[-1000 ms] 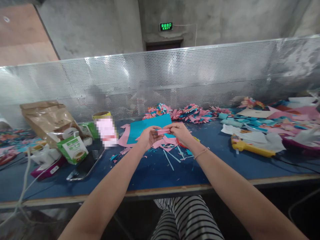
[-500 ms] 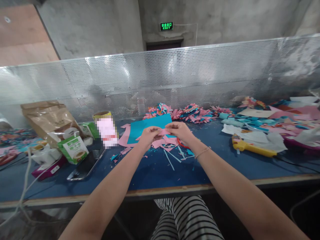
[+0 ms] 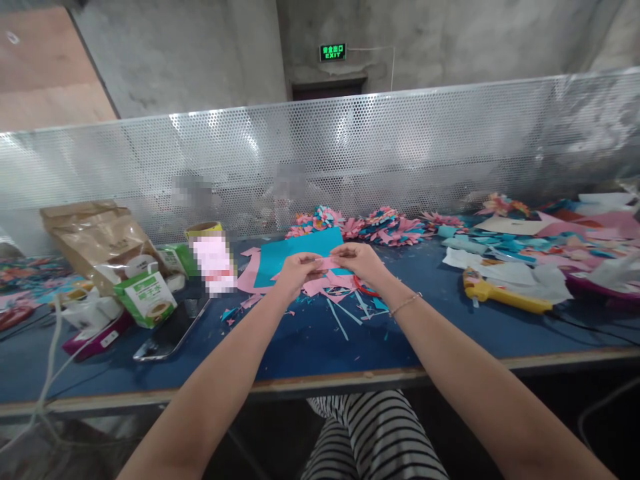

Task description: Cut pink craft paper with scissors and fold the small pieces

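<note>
Between my two hands is a small piece of pink paper (image 3: 329, 264), pinched from both sides. My left hand (image 3: 299, 272) grips its left edge with closed fingers. On the opposite edge, my right hand (image 3: 364, 264) pinches it between thumb and fingertips. Behind and below lies a flat blue sheet of paper (image 3: 295, 250), with pink paper scraps (image 3: 250, 275) beside it. Scissors with a red handle (image 3: 367, 287) lie partly hidden under my right hand. Thin pale blue strips (image 3: 338, 320) are strewn on the blue tabletop (image 3: 320, 363).
Pink and blue paper flowers (image 3: 385, 227) line the back by a perforated metal screen (image 3: 250, 167). A yellow glue gun (image 3: 503, 293) lies right, near a paper pile (image 3: 540, 237). Left are a phone (image 3: 173, 330), a green-white box (image 3: 147, 297) and a brown bag (image 3: 100, 243).
</note>
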Tool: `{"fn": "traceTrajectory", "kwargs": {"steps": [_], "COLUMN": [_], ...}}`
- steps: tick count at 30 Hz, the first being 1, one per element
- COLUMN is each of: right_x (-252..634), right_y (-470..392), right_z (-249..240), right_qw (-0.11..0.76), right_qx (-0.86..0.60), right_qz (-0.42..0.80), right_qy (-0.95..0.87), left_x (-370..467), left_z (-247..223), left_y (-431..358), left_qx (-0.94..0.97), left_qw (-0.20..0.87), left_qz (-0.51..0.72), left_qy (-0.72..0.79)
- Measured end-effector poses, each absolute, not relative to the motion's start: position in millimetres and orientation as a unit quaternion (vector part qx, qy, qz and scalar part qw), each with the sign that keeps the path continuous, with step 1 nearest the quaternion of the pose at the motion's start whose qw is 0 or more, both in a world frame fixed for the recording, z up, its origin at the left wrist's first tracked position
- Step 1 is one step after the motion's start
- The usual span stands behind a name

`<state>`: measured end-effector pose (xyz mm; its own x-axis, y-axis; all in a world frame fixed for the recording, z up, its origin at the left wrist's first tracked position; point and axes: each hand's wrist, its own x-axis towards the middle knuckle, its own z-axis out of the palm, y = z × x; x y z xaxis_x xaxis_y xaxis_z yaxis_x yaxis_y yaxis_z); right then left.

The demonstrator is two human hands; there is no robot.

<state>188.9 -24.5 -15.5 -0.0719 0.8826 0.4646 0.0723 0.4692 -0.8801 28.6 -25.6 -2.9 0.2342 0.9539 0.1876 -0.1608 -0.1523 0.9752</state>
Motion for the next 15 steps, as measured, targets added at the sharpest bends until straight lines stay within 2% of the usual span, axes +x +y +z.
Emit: {"fn": "traceTrajectory", "kwargs": {"steps": [15], "right_x": [189.8], "right_y": [-22.9], "right_z": [-13.9], "right_qw": [0.576], "right_qx": [-0.383], "right_qz": [0.304], "right_qy": [-0.656], "left_x": [29.2], "left_z": [-2.5], "left_y": [-24.8], "left_qx": [0.567], "left_qw": [0.528], "left_qz": [0.517], "left_qy": [0.364]}}
